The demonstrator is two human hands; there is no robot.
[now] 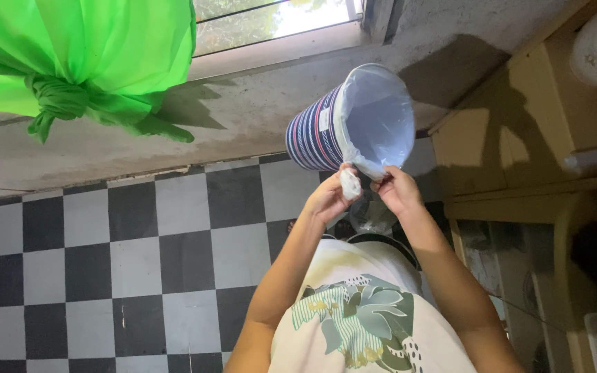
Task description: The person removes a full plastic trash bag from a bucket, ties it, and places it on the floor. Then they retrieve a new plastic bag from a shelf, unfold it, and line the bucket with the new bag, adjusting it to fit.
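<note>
A small bin (312, 135) with blue, red and white stripes is tilted so its mouth faces me, and a pale translucent liner bag (378, 117) lines the inside. My left hand (327, 199) is closed on a bunched white bit of the liner (350, 184) at the bin's near rim. My right hand (398, 190) pinches the liner's edge just beside it. Both hands meet at the lower rim of the bin, with my forearms reaching up from my printed shirt (361, 318).
Black-and-white checkered floor (139, 255) spreads to the left. A knotted green curtain (70, 62) hangs by a window (271, 21) above a concrete wall. A yellow wooden cabinet (519, 131) stands to the right. A clear plastic bag (371, 215) sits below my hands.
</note>
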